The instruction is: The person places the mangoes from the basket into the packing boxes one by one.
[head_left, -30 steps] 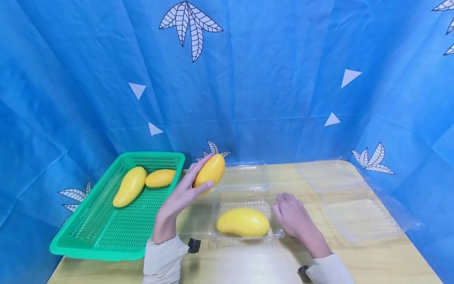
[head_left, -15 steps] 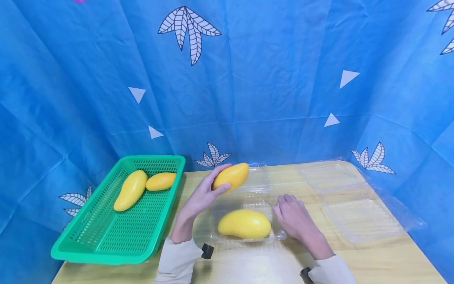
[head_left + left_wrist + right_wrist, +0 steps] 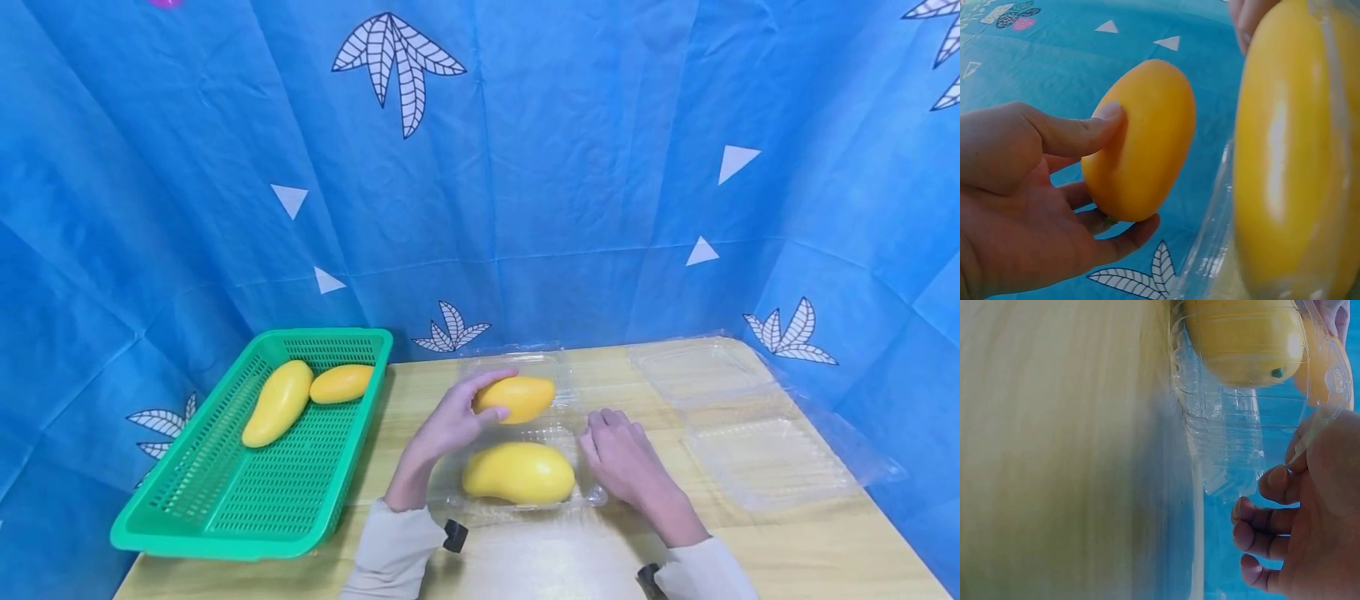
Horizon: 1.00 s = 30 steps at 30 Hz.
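Note:
My left hand [image 3: 452, 421] grips an orange-yellow mango [image 3: 525, 398] between thumb and fingers, over the back part of an opened clear plastic clamshell box [image 3: 588, 497]. A larger yellow mango [image 3: 517, 472] lies crosswise in the front of that box, just nearer than the held one. In the left wrist view the held mango [image 3: 1147, 140] hangs beside the big one [image 3: 1291, 150], apart from it. My right hand [image 3: 622, 454] is at the box's right side. In the right wrist view its thumb and forefinger pinch the box's rim [image 3: 1300, 447], the other fingers curled.
To the left, a green slotted basket [image 3: 232, 546] holds two more mangoes [image 3: 277, 404]. Another open clear clamshell box [image 3: 768, 462] lies on the table [image 3: 540, 558] at the right. A blue patterned cloth [image 3: 585, 167] hangs behind and at both sides.
My left hand has carried the smaller mango rightward and down from near the basket to over the box, turning it to lie more level. The right hand stays at the box's side.

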{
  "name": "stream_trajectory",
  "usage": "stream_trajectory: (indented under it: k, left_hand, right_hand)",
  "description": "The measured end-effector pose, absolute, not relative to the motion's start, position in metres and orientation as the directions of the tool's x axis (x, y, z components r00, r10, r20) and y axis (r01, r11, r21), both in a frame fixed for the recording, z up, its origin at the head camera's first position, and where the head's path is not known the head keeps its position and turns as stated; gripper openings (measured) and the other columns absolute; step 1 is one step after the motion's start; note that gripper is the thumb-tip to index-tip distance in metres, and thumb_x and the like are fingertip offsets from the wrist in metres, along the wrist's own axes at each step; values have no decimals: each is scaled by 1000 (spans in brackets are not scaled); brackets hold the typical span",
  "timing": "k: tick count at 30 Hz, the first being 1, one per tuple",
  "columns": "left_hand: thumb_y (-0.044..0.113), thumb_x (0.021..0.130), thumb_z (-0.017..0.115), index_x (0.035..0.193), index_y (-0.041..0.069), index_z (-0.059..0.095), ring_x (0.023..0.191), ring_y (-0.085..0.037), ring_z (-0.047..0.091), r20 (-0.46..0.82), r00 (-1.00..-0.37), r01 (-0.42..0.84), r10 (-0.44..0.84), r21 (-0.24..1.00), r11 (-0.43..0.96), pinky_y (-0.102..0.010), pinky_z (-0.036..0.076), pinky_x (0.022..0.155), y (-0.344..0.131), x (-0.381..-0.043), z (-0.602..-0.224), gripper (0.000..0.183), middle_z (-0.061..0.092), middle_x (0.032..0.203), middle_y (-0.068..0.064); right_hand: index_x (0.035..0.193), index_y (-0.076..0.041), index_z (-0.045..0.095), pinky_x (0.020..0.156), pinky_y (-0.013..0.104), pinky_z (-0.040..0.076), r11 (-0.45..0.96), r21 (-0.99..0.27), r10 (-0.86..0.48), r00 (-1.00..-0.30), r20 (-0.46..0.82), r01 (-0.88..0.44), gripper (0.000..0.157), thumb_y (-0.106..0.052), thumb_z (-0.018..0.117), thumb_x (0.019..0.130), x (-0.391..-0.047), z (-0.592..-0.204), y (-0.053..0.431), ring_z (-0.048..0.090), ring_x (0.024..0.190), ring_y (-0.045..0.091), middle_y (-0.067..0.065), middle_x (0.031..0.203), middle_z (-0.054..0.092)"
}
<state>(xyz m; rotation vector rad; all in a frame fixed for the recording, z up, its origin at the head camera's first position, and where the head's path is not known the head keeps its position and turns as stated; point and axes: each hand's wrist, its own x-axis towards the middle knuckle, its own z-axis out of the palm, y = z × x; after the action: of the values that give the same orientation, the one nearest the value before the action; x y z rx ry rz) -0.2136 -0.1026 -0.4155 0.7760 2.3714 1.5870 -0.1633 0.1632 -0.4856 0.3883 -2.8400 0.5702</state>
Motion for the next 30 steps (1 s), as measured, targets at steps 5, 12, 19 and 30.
stream_trajectory:
  k: [5,12,19,30]
  left_hand:
    - [4,94,71,145,14,58,124,-31,54,124,-853,365,506,835,411,-52,44,107,-94,-211,-423,54,55,139,-11]
    - [0,90,74,141,12,62,122,-29,54,126,-840,428,528,753,500,-52,44,107,-81,-208,-432,53,56,132,-9]
    - [3,89,77,139,12,63,123,-27,56,150,-835,475,530,682,555,-50,44,108,-74,-208,-441,52,60,131,-5]
    - [3,86,80,134,12,68,124,-27,51,127,-886,407,447,676,615,-50,44,108,-62,-207,-448,50,55,135,-6]
  right_hand:
    - [91,-7,62,79,50,51,892,-354,-202,-949,244,-281,20,-16,49,103,-163,-488,164,58,91,30,11,91,62]
    - [81,-13,54,70,41,46,895,-350,-207,-952,227,-278,22,-16,49,102,-164,-489,165,48,79,22,3,79,50]
    - [79,-15,50,68,39,44,892,-341,-222,-945,242,-297,23,-15,50,101,-167,-488,165,45,76,21,1,76,46]
    - [86,-11,57,74,46,49,893,-348,-215,-950,228,-285,19,-18,49,102,-169,-487,164,53,85,26,7,85,57]
